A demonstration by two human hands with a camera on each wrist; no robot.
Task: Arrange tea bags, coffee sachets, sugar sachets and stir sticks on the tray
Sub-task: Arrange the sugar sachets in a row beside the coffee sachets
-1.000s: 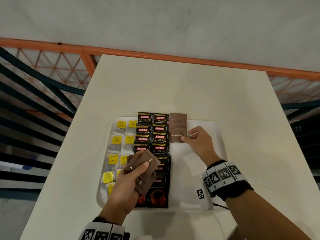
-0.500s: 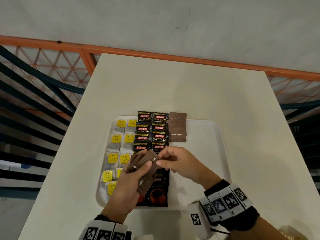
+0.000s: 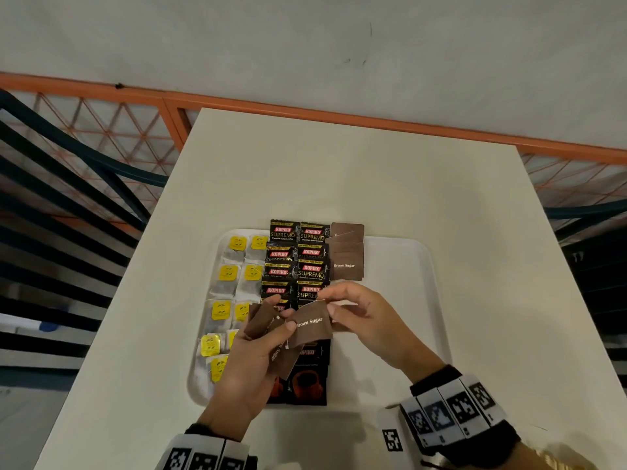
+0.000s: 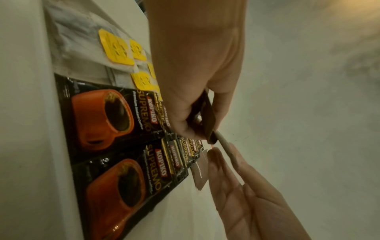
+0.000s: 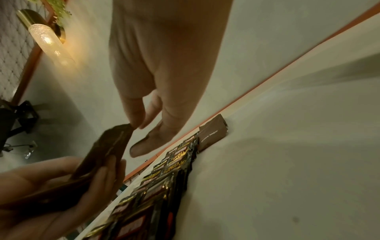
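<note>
On the white tray (image 3: 400,266) lie tea bags (image 3: 227,276) with yellow tags at the left. Black coffee sachets (image 3: 310,271) fill two middle columns. A short overlapping row of brown sugar sachets (image 3: 346,262) sits beside them at the far end. Over the tray's near half, my left hand (image 3: 271,334) grips a fanned bunch of brown sugar sachets (image 3: 263,320). My right hand (image 3: 330,305) pinches the top sachet (image 3: 310,325) of that bunch by its right corner. The left wrist view shows the bunch (image 4: 207,113) edge-on in my left hand (image 4: 197,126).
The tray sits near the front of a white table (image 3: 339,171). The tray's right half is bare. An orange railing (image 3: 305,113) runs behind the table's far edge, and dark slats lie past its left edge. A lit wall lamp (image 5: 45,37) shows in the right wrist view.
My right hand left the sugar row on the tray, came back to the bunch in my left hand and pinched its top sachet, which now sticks out to the right.
</note>
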